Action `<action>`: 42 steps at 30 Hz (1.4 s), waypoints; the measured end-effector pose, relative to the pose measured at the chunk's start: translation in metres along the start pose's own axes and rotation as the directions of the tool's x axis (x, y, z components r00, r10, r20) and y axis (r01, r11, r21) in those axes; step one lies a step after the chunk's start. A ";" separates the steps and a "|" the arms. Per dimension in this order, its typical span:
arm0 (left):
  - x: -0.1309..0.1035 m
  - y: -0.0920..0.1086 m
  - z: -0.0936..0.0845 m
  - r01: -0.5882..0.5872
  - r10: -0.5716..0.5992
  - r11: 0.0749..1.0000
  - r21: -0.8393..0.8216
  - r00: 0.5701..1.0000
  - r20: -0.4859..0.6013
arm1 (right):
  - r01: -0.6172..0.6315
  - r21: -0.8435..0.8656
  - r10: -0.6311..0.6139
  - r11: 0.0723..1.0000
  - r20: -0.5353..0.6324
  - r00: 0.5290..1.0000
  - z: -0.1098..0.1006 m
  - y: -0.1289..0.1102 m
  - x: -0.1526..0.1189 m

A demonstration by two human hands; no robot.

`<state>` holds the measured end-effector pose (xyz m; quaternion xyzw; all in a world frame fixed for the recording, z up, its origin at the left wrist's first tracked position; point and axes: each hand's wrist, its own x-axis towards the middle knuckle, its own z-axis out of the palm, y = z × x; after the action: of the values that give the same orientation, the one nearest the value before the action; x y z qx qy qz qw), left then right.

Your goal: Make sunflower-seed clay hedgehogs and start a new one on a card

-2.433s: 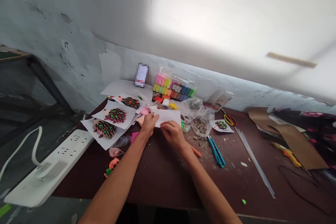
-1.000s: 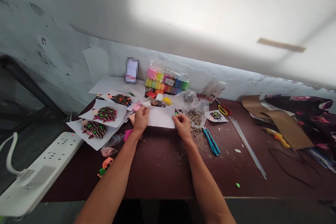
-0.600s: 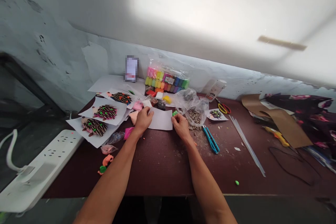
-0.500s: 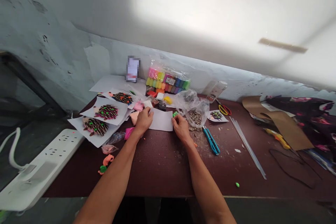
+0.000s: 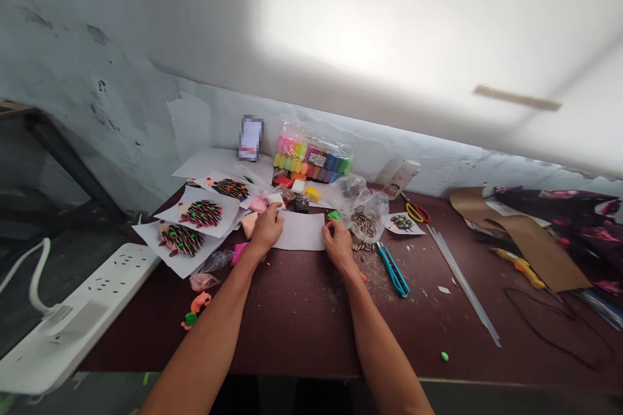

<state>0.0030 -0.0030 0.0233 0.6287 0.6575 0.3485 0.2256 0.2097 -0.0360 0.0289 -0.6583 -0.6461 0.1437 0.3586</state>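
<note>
Landmark: seed bag (image 5: 351, 189), clear crinkled plastic, striped seeds (image 5: 363, 225) inside, slim and pointed, more spilled at its near edge

Blank card (image 5: 302, 231): white, smooth, oblong paper, to the left of the seed bag; long axis across, running from hand to hand, so it lies rightward of the left fingers and leftward of the right; neither hand clearly nearer

Left hand (image 5: 268, 228): at the card's far end from the seed bag; fingers part-bent, a little spread, thumb towards the card; touching the edge, though a pinch cannot be told

Right hand (image 5: 337, 243): at the card's end nearest the seed bag; fingers curled in towards the thumb, little gap visible; grip on the edge cannot be told

Green lump (image 5: 335, 215): soft-looking, just left of the seed bag

Teal-handled tool (image 5: 393, 271): slender, nearside right of the seed bag

Tabletop (image 5: 292, 331): dark red-brown, crumb-strewn nearside of the seed bag
</note>
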 end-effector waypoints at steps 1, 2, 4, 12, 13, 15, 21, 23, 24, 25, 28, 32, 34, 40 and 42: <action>0.000 0.001 -0.002 -0.004 0.004 1.000 0.011 1.000 0.015 | -0.008 -0.020 0.008 1.000 0.000 1.000 -0.001 0.000 0.000; 0.000 0.001 -0.003 -0.010 0.009 1.000 0.019 0.999 0.033 | -0.020 -0.044 0.020 0.999 0.006 1.000 -0.001 -0.001 0.000; 0.000 0.003 -0.005 -0.017 0.015 0.999 0.030 0.998 0.066 | -0.047 -0.099 0.051 0.994 0.033 0.998 -0.003 -0.004 0.000; 0.000 0.005 -0.006 -0.054 0.053 0.998 0.026 0.997 0.049 | -0.062 -0.280 0.085 0.958 0.071 0.994 -0.008 -0.014 -0.001; 0.000 0.005 -0.006 -0.063 0.062 0.998 0.019 0.997 0.049 | -0.066 -0.302 0.092 0.951 0.075 0.993 -0.008 -0.015 -0.001; 0.001 0.004 -0.004 -0.091 0.091 0.996 -0.006 0.995 0.045 | -0.066 -0.332 0.100 0.941 0.087 0.991 -0.009 -0.016 -0.001; 0.002 0.002 0.000 -0.161 0.161 0.986 -0.039 0.987 0.007 | -0.086 -0.360 0.123 0.929 0.080 0.989 -0.010 -0.016 -0.002; 0.003 0.001 0.001 -0.156 0.156 0.988 -0.018 0.988 -0.006 | -0.111 -0.361 0.147 0.926 0.074 0.986 -0.011 -0.017 -0.001; 0.004 0.000 0.001 -0.155 0.155 0.988 -0.010 0.988 -0.009 | -0.122 -0.362 0.158 0.924 0.072 0.985 -0.011 -0.017 -0.001; 0.004 -0.001 0.001 -0.155 0.155 0.988 -0.006 0.988 -0.009 | -0.130 -0.365 0.167 0.922 0.071 0.983 -0.012 -0.018 -0.001; 0.004 -0.004 0.003 -0.164 0.164 0.986 -0.015 0.986 0.000 | -0.138 -0.375 0.177 0.917 0.072 0.981 -0.014 -0.020 -0.001; 0.003 -0.005 0.006 -0.173 0.174 0.984 -0.040 0.985 0.011 | -0.125 -0.379 0.165 0.917 0.074 0.984 -0.014 -0.020 -0.001; 0.003 -0.004 0.006 -0.155 0.155 0.986 -0.058 0.988 0.003 | -0.116 -0.379 0.153 0.918 0.071 0.986 -0.014 -0.018 -0.001; 0.004 -0.001 0.002 -0.133 0.137 0.986 -0.103 0.990 0.029 | -0.126 -0.338 0.153 0.932 0.052 0.987 -0.011 -0.014 0.000; 0.004 -0.001 0.002 -0.138 0.144 0.984 -0.112 0.988 0.051 | -0.137 -0.283 0.153 0.949 0.037 0.987 -0.010 -0.012 0.000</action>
<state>0.0035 0.0012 0.0222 0.6707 0.5845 0.3799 0.2534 0.2073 -0.0398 0.0444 -0.7436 -0.6198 0.0961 0.2315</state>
